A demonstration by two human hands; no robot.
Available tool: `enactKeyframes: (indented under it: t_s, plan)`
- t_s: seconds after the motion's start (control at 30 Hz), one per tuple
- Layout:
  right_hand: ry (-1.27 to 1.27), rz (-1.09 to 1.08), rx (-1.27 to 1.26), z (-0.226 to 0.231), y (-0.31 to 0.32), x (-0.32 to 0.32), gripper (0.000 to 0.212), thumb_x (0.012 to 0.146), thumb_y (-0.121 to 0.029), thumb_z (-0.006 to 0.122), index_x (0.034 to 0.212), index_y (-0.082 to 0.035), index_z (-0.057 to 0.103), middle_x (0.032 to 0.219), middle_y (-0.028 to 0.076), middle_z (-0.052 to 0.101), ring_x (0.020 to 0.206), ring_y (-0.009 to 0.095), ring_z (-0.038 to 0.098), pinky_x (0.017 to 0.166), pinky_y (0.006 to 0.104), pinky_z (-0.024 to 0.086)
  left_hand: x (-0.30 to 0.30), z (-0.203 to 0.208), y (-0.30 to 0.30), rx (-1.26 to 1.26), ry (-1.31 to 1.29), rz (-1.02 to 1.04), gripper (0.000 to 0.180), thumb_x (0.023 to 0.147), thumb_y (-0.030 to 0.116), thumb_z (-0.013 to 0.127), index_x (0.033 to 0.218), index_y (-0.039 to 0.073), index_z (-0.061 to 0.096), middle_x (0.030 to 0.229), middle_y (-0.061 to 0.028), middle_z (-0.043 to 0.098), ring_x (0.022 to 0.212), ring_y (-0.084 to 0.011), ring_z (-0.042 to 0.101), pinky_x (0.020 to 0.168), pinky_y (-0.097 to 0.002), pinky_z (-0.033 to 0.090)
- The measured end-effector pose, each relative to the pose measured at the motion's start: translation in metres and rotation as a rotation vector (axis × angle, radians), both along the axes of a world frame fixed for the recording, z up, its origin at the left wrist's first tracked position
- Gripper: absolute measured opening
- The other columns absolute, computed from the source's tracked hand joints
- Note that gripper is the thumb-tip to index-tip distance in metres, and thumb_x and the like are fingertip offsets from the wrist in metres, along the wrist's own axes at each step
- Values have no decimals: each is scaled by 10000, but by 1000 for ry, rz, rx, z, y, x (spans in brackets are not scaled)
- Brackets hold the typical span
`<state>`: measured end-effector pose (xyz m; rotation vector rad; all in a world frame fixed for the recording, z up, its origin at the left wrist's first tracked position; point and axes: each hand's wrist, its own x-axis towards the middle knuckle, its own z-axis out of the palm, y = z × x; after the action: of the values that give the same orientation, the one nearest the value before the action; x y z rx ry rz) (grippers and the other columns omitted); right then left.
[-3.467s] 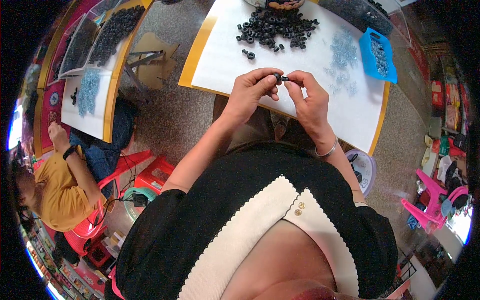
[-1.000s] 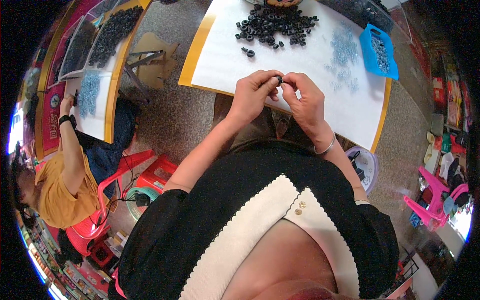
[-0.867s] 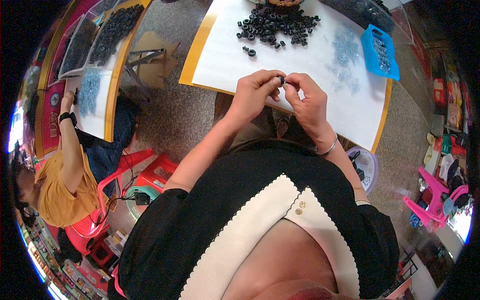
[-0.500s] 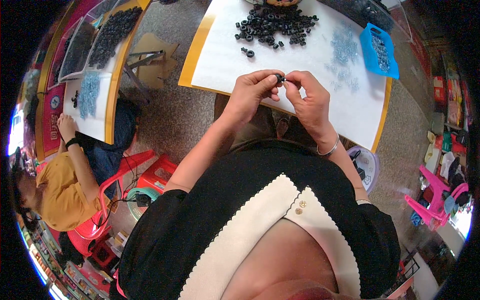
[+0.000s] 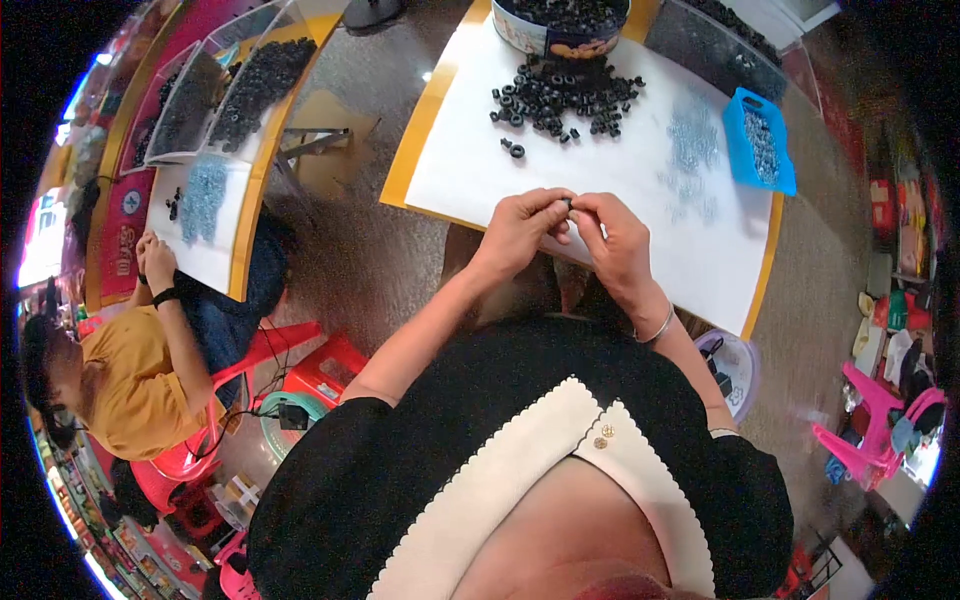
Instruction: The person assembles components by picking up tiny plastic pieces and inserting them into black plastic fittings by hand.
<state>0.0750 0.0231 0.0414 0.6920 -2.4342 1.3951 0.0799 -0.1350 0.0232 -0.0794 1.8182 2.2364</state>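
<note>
Over the near edge of the white-covered table, my two hands meet at the fingertips. Thumb and fingers of my left hand [image 5: 522, 235] pinch a small black ring-shaped piece [image 5: 567, 203], mostly covered by the fingers. Against it my right hand [image 5: 618, 245] is also closed in a pinch; whatever sits in its fingertips is too small and hidden to name. Beyond the hands lies a loose pile of small black ring-shaped pieces [image 5: 560, 95], with a stray one [image 5: 516, 151] nearer me. Small clear bluish pieces [image 5: 692, 140] are spread to the right of the pile.
A round tin [image 5: 520, 38] of black pieces stands at the far edge. The blue basket [image 5: 742, 150] at the right holds clear pieces; a transparent bin [image 5: 705, 45] is behind. At left, a person in a yellow shirt [image 5: 135, 375] sits at another table [image 5: 215, 262] with similar pieces.
The whole view has tilted, so the table sits lower and the tin shows more. My fingertips have come closer together and cover more of the black piece. The other person's hands are now together.
</note>
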Motion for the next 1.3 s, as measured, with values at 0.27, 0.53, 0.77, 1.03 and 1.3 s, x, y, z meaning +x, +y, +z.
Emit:
enactKeyframes:
  t_s: [0.27,0.53,0.77,1.03,1.3]
  plan:
    - [-185,37,-165,5,2,0,133,821,-15,612,952,-30,598,891,94,557,751,224,597,648,319,486,-1,7,2,310,-274,-34,281,938,146,552,1158,-27,582,836,-48,631,695,-104,590,654,-227,504]
    - [-141,126,-49,4,13,-7,188,775,-20,618,960,-41,592,896,84,542,860,237,534,742,330,453,-1,14,1,207,-279,-145,277,923,182,585,1108,-21,614,839,-38,629,696,-96,581,647,-235,507]
    - [-264,65,-153,3,13,-1,271,857,-152,592,1095,-25,572,1061,98,505,920,192,529,769,314,467,-1,6,-2,429,-268,-76,229,940,155,548,1099,6,619,825,-13,610,706,-70,542,616,-211,468]
    - [-398,212,-362,-7,-7,8,312,981,-236,456,1185,-16,537,1142,123,474,760,145,566,656,248,507,6,-2,6,420,-340,-75,168,943,155,533,995,21,621,819,-15,611,688,-89,542,614,-215,453]
    - [24,82,-17,0,10,0,273,854,-115,570,1109,-18,569,1060,136,554,898,264,565,814,355,481,1,22,9,414,-357,-62,227,964,208,508,1066,22,586,820,-4,582,698,-87,523,612,-226,430]
